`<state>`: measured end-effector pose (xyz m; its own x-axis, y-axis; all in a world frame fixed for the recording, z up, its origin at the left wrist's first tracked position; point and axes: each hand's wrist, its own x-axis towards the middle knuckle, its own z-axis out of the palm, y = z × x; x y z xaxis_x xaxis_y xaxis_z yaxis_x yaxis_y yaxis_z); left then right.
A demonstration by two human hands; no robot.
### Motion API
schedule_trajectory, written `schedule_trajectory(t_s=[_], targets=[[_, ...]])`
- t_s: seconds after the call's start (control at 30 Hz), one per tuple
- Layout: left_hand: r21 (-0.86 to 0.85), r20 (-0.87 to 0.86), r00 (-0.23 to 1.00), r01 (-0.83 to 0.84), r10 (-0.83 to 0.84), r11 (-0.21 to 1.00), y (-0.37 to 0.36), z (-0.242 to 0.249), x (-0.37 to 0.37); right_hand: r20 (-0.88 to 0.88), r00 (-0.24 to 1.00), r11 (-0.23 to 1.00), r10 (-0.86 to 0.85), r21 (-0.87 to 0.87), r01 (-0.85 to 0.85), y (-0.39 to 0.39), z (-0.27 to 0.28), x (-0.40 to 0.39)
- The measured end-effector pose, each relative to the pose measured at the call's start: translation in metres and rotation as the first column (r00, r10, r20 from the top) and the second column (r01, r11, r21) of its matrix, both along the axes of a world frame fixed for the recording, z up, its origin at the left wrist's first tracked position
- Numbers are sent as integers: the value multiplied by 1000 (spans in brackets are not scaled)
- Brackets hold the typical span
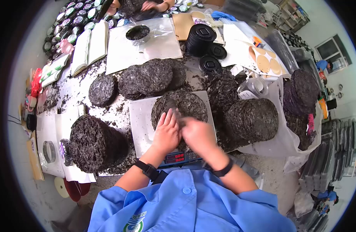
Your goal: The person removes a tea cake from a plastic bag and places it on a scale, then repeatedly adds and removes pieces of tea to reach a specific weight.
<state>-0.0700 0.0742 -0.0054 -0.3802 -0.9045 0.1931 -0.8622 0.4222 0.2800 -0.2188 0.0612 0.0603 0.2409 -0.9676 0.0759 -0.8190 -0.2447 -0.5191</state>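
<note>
On the square plate of a scale (141,133), which has a red display at its front, lies a round dark disc (193,104) of pressed flakes. My left hand (168,129) rests over the near left part of the disc, its fingers stretched out and pointing away from me. Right beside it, my right hand (197,133) is blurred, with its fingers curled in. Something dark and smeared shows at the fingertips between both hands; what the right hand holds, if anything, is hidden.
Stacks of dark discs stand at the left (89,143), behind the scale (147,79) and at the right (255,120). A clear jar (255,88) lies right of centre. Black lids (201,38) are piled farther back. Another person's hand (150,5) shows at the top.
</note>
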Motion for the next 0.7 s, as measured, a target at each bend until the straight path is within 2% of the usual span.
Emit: schedule_trajectory(t_s=[0.03, 0.07, 0.1, 0.13, 0.17, 0.23, 0.3, 0.33, 0.37, 0.4, 0.43, 0.47, 0.5, 0.53, 0.57, 0.6, 0.63, 0.7], targets=[[-38, 98, 995, -16, 19, 999, -1, -1, -1, 3, 985, 983, -175, 59, 174, -8, 8, -32], [-53, 67, 997, -21, 25, 998, 0, 1, -2, 443, 747, 853, -496, 407, 326, -10, 17, -69], [-46, 38, 999, -31, 33, 998, 2, 1, -2, 760, 396, 856, -516, 449, 256, -7, 19, -107], [-42, 14, 999, -33, 34, 999, 2, 0, -2, 784, 355, 842, -510, 370, 391, -5, 18, -146], [-41, -8, 999, -33, 32, 999, 1, 1, -2, 802, 272, 803, -532, 376, 463, -2, 30, -177], [-23, -149, 989, 2, -5, 1000, -3, 11, 5, 804, 280, 800, -525, 353, 485, 0, 51, -227], [-47, -261, 965, -4, -8, 999, -3, 26, 16, 758, 326, 781, -564, 363, 508, -7, 46, -272], [-84, -306, 952, -32, 4, 996, -4, 38, 22, 719, 404, 804, -565, 369, 467, -11, 32, -293], [-122, -351, 936, -60, 13, 991, -5, 49, 28, 545, 572, 754, -613, 186, 630, -9, 12, -314], [-77, -423, 902, -136, 91, 988, -6, 57, 35, 321, 673, 700, -666, -43, 713, -9, -7, -333], [-76, -432, 887, -216, 164, 973, -6, 69, 41, 74, 698, 655, -713, -288, 699, -14, -6, -327], [-62, -444, 872, -261, 207, 963, -7, 74, 49, 212, 723, 666, -658, -283, 690, -8, -6, -319], [-41, -449, 859, -295, 246, 954, -7, 76, 55, 357, 736, 726, -575, -192, 660, 0, 12, -274], [3, -464, 841, -315, 280, 949, -8, 77, 59, 415, 772, 820, -481, -97, 564, 6, 20, -234], [11, -436, 847, -334, 305, 942, -8, 77, 60, 493, 749, 881, -442, 80, 467, 11, 24, -195], [126, -437, 818, -357, 375, 925, -5, 83, 56, 448, 814, 926, -369, 108, 361, 10, 24, -160], [234, -432, 784, -381, 447, 895, -5, 89, 48, 434, 873, 973, -222, 44, 225, 4, 10, -136], [223, -334, 838, -375, 432, 900, -6, 70, 38, 347, 922, 985, -173, 54, 164, -19, -28, -101]])
